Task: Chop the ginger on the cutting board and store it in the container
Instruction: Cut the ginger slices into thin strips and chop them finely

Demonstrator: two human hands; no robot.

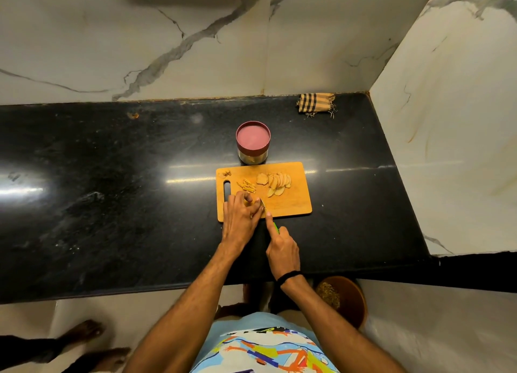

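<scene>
A wooden cutting board [293,202] lies on the black counter. Ginger slices [275,182] are fanned out on its far middle, and thin ginger strips [247,185] lie to their left. My left hand [242,219] presses curled fingers down on a ginger piece at the board's near left corner; the piece is mostly hidden. My right hand [281,245] grips a green-handled knife [263,204], index finger stretched along its spine, the blade set against my left fingers. A steel container [253,142] with a maroon lid on it stands just behind the board.
A folded striped cloth [316,104] lies at the counter's back right corner. Marble walls close off the back and right side. A brown bin [345,298] stands on the floor below the counter edge. Another person's feet [84,342] are at lower left.
</scene>
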